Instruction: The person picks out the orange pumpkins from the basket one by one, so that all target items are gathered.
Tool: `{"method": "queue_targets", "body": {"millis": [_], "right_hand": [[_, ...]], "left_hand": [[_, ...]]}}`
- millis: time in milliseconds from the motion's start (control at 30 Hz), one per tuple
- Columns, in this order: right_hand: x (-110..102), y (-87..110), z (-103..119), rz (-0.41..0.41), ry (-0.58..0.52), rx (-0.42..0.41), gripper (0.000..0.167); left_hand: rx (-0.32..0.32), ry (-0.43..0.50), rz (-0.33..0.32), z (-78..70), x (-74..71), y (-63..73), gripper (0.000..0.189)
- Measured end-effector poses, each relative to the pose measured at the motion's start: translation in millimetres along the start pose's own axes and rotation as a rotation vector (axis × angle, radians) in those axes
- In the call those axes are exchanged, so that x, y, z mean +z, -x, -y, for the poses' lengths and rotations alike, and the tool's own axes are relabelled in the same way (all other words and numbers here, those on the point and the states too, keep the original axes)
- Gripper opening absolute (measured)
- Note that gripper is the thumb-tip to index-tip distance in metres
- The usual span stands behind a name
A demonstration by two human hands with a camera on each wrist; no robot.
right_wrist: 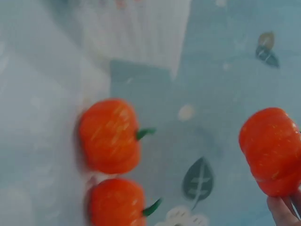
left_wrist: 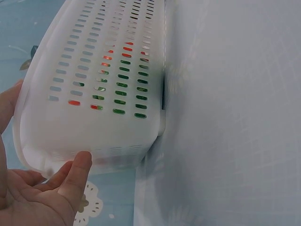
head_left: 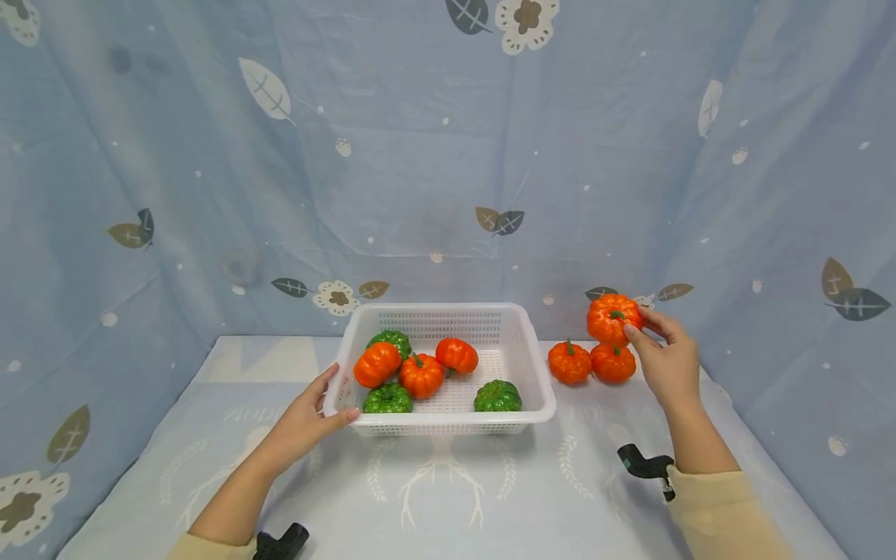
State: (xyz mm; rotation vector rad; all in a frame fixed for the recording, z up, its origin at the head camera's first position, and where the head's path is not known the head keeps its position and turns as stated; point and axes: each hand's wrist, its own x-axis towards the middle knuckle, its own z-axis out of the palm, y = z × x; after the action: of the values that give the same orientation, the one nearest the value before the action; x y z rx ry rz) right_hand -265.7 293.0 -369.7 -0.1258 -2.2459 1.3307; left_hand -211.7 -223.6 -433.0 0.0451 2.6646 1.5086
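The table (head_left: pixel 532 498) carries a white basket (head_left: pixel 448 419). The left hand (head_left: pixel 297 432) holds its left end, thumb apart from the other fingers; a steady, light grip should prevent tilting. The right hand (head_left: pixel 668 362) pinches an orange pumpkin (head_left: pixel 607 320) between thumb and fingers, right of the basket. Gripping its sides, off the stem (head_left: pixel 617 315), seems soundest. Only the left wrist view shows a fingertip (left_wrist: pixel 83 159) below the rim outside; the right wrist view parts the held pumpkin from the lower pumpkins (right_wrist: pixel 110 136), which the head view overlaps.

Cream sleeves (head_left: pixel 721 505) — black wrist gear (head_left: pixel 638 463), perhaps plastic
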Motion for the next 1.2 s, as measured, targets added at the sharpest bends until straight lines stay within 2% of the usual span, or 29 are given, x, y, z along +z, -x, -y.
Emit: {"method": "queue_targets", "body": {"millis": [100, 267, 467, 600, 867, 1200], "right_hand": [[-5.9, -10.2, -21.4, -0.088, 0.002, 0.108, 0.049], [-11.5, -25.0, -54.7, -0.195, -0.031, 0.233, 0.049], [-13.6, -36.6, -83.9, -0.257, -0.095, 0.375, 0.051], [-13.4, -39.9, -98.6, -0.245, -0.076, 0.440, 0.052], [-12.4, -42.0, -121.2, -0.162, 0.029, 0.448, 0.047], [-11.7, -43.6, -135.7, -0.126, -0.030, 0.542, 0.047]], "left_hand": [[0.005, -0.003, 0.000, 0.3, 0.7, -1.0, 0.103], [0.006, -0.010, -0.002, 0.3, 0.6, -0.3, 0.103], [0.015, -0.007, -0.003, -0.5, -0.3, 1.4, 0.102], [0.007, 0.005, 0.001, -0.6, -0.2, 1.0, 0.102], [-0.001, 0.014, 0.008, 0.3, -0.3, -0.2, 0.103], [0.001, -0.012, 0.005, -0.6, -0.4, -0.4, 0.103]]}}
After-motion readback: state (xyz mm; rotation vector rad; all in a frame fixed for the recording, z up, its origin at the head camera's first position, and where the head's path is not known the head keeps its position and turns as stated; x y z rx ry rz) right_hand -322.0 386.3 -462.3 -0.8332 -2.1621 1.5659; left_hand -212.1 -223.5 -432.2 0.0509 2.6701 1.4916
